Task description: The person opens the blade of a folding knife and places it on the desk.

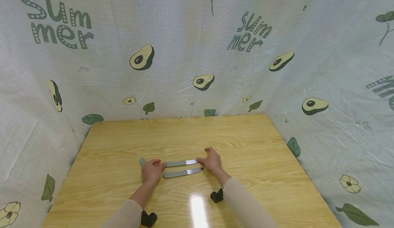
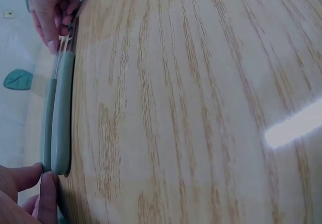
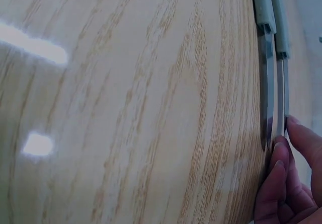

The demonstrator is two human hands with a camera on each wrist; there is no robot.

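Two knives with grey-green handles lie roughly parallel on the wooden table, blades pointing right. My left hand (image 1: pixel 152 171) pinches the handle end of the far knife (image 1: pixel 175 164) between thumb and finger. At its other end, my right hand (image 1: pixel 212 161) pinches the blade near the tip, as the right wrist view shows with the thumb (image 3: pixel 302 136) on one side. The near knife (image 1: pixel 175 174) lies just in front, close to the fingers of both hands. Beyond my left hand a grey-green piece (image 1: pixel 142 161) sticks out; the hand hides the rest.
The wooden table (image 1: pixel 191 135) is bounded at the back and sides by a white cloth (image 1: pixel 172 94) printed with avocados, leaves and lettering. A bright light reflection (image 1: pixel 198 209) shows on the tabletop near the front.
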